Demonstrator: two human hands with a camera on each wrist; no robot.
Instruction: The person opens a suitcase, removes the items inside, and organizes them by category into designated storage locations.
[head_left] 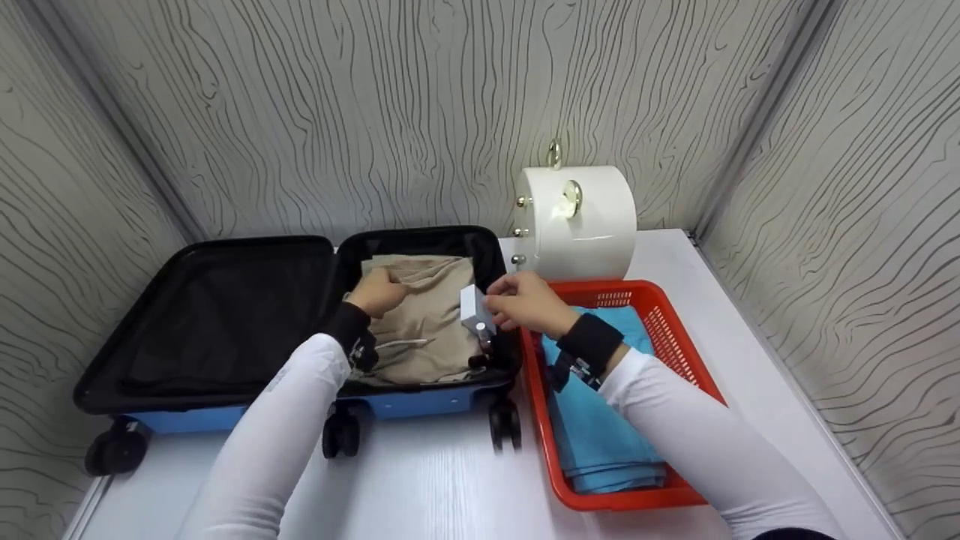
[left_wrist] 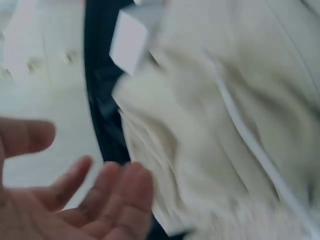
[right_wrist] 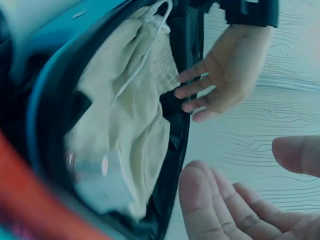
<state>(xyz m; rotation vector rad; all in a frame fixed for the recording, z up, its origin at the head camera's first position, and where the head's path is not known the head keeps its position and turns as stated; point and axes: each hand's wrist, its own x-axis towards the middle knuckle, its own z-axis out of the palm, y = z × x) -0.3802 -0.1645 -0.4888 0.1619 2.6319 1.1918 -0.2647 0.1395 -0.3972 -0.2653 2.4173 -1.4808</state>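
Note:
A beige garment [head_left: 427, 322] with a gathered waistband and a white drawstring [left_wrist: 245, 130] lies in the right half of an open suitcase [head_left: 491, 251]. Over its left side is my left hand [head_left: 379, 292]; the left wrist view shows its fingers relaxed and holding nothing. A small white box [head_left: 471, 306] rests on the garment's right side, with a dark, shiny small object [head_left: 484, 341] beside it. My right hand [head_left: 529, 304] is just right of the box, above the suitcase rim. In the right wrist view its thumb and fingers are spread apart with nothing between them.
On the left lies the suitcase's other black-lined half [head_left: 225, 322]. A red basket [head_left: 551, 472] holding folded blue cloth [head_left: 600, 435] stands close on the right, under my right forearm. Behind it is a white cylinder [head_left: 589, 232] with gold hooks. Patterned walls [head_left: 420, 112] enclose the white table [head_left: 420, 480].

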